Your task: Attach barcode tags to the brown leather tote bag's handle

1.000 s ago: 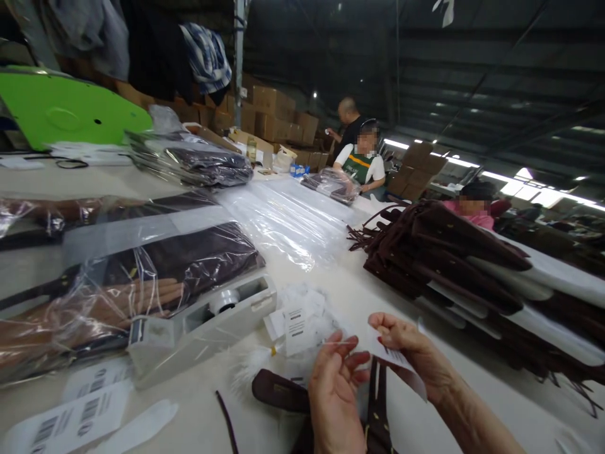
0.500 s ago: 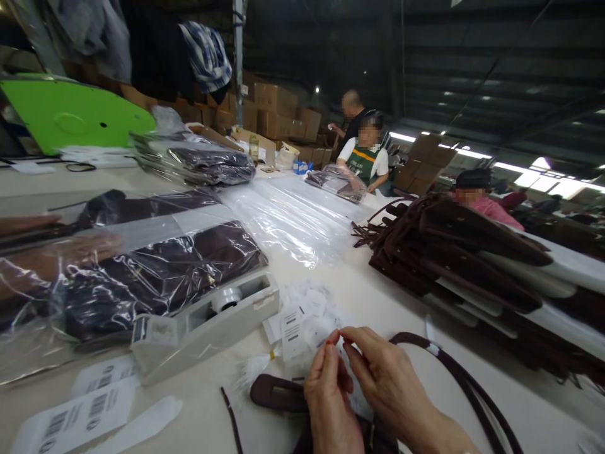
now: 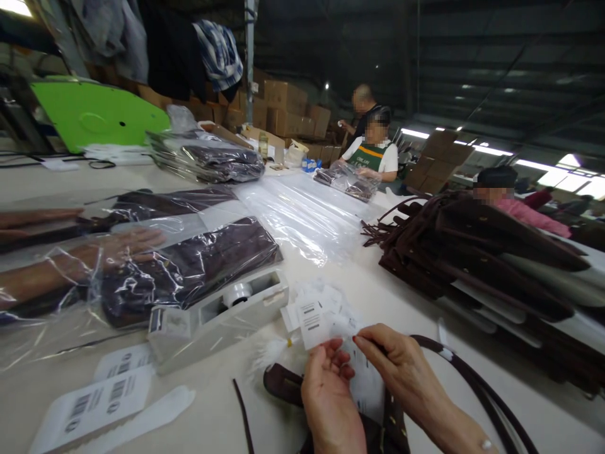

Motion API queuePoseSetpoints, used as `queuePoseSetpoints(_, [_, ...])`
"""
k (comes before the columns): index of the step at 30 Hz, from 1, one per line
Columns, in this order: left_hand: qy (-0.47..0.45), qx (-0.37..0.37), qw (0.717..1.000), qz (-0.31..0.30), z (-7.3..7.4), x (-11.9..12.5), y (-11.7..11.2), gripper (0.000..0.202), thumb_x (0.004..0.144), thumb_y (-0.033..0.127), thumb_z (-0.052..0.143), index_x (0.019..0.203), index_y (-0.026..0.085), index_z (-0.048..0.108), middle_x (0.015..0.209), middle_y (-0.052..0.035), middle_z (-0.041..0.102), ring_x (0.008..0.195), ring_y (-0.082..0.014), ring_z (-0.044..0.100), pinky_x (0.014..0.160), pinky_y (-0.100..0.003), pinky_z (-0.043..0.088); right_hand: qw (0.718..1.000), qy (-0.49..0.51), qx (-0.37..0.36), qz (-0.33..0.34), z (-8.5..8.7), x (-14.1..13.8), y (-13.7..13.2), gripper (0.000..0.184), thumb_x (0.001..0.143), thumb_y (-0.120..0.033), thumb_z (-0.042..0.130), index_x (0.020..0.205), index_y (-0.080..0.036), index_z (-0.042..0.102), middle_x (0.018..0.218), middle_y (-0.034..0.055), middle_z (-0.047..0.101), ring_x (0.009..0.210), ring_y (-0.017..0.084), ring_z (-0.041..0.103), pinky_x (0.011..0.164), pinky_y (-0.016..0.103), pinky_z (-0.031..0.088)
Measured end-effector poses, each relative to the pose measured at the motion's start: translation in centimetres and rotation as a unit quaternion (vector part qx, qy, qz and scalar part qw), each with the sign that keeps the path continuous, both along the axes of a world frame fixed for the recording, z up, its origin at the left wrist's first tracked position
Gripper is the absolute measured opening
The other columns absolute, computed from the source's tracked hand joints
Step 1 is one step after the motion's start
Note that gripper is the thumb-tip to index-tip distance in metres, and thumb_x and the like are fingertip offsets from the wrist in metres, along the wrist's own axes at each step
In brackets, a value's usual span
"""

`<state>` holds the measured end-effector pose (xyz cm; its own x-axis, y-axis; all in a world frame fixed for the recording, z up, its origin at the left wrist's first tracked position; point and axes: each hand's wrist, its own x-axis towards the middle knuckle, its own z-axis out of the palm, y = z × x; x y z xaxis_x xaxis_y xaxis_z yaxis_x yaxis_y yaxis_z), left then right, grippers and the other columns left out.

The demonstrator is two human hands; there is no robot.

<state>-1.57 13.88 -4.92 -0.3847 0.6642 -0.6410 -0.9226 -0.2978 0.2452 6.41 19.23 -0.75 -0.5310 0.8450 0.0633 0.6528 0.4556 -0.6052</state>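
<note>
My left hand [image 3: 331, 397], palm turned up, has its fingers curled in and its thumb close to the index finger; whatever they hold is too small to make out. Just to the right, my right hand [image 3: 401, 366] pinches thumb and index finger together, with a small red spot at the tip. Below and between the hands hangs a clear or white printed piece [image 3: 368, 384]. Under them lies a dark brown bag [image 3: 397, 422] with metal studs, partly hidden by my hands. A brown strap end with a slot [image 3: 281, 384] sticks out at left. Loose white printed tags [image 3: 312, 318] lie just beyond my fingers.
A tape dispenser [image 3: 217, 321] and barcode stickers [image 3: 94, 397] are at left. Another person's hands [image 3: 127, 243] reach inside a plastic-wrapped brown bag [image 3: 198, 265]. Clear plastic bags [image 3: 293, 214] lie mid-table. Stacked brown bags [image 3: 472, 252] stand at right. Co-workers are behind.
My hands have moved slightly apart, and the left fingers have loosened from their upright pinch. The other person's hand has slid rightward inside the plastic. The view has shifted a little.
</note>
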Motion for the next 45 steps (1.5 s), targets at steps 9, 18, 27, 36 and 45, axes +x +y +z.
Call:
queuePoseSetpoints(9, [0.104, -0.081, 0.987, 0.089, -0.2, -1.3, 0.1, 0.032, 0.056, 0.037, 0.068, 0.064, 0.017, 0.046, 0.049, 0.0063, 0.040, 0.037, -0.0057, 0.035, 0.030, -0.016, 0.024, 1.000, -0.003, -0.001, -0.026, 1.1, 1.6, -0.1, 0.030, 0.081, -0.044, 0.043, 0.070, -0.022, 0.059, 0.064, -0.0015, 0.059, 0.060, 0.013, 0.052, 0.055, 0.023, 0.036])
queuePoseSetpoints(18, [0.110, -0.077, 0.987, 0.085, -0.6, -2.1, 0.1, 0.030, 0.056, 0.034, 0.070, 0.068, 0.015, 0.051, 0.049, 0.0055, 0.044, 0.036, -0.0047, 0.035, 0.031, -0.015, 0.024, 0.998, -0.061, -0.008, -0.015, -0.5, 2.8, -0.5, 0.038, 0.084, -0.046, 0.036, 0.063, -0.020, 0.054, 0.057, -0.0017, 0.053, 0.055, 0.012, 0.047, 0.052, 0.023, 0.030])
queuePoseSetpoints(27, [0.083, -0.073, 0.990, 0.086, -1.1, -3.0, 0.0, 0.020, 0.061, 0.026, 0.065, 0.067, 0.013, 0.051, 0.046, 0.0069, 0.040, 0.033, -0.0026, 0.031, 0.030, -0.014, 0.021, 0.991, -0.104, 0.051, -0.063, -1.7, 5.2, 0.9, 0.036, 0.084, -0.041, 0.037, 0.056, -0.019, 0.049, 0.053, -0.0010, 0.051, 0.052, 0.012, 0.046, 0.051, 0.024, 0.030])
queuePoseSetpoints(36, [0.155, -0.082, 0.978, 0.116, -1.7, -3.0, 0.5, 0.011, 0.072, 0.021, 0.054, 0.068, 0.013, 0.049, 0.055, 0.0014, 0.051, 0.045, -0.0071, 0.044, 0.040, -0.017, 0.036, 0.987, -0.072, 0.094, -0.108, 2.6, 10.4, -1.8, 0.034, 0.084, -0.046, 0.039, 0.070, -0.022, 0.058, 0.064, -0.0008, 0.057, 0.059, 0.013, 0.053, 0.056, 0.022, 0.039])
queuePoseSetpoints(45, [0.351, -0.082, 0.933, -0.026, 0.6, 2.2, -0.3, 0.045, 0.078, 0.034, 0.044, 0.116, 0.013, 0.032, 0.082, -0.0079, 0.057, 0.049, -0.0111, 0.052, 0.044, -0.025, 0.044, 0.972, -0.101, 0.166, -0.134, 4.5, 15.7, -12.1, 0.025, 0.084, -0.037, 0.039, 0.078, -0.026, 0.061, 0.065, 0.0019, 0.060, 0.057, 0.015, 0.057, 0.053, 0.022, 0.044])
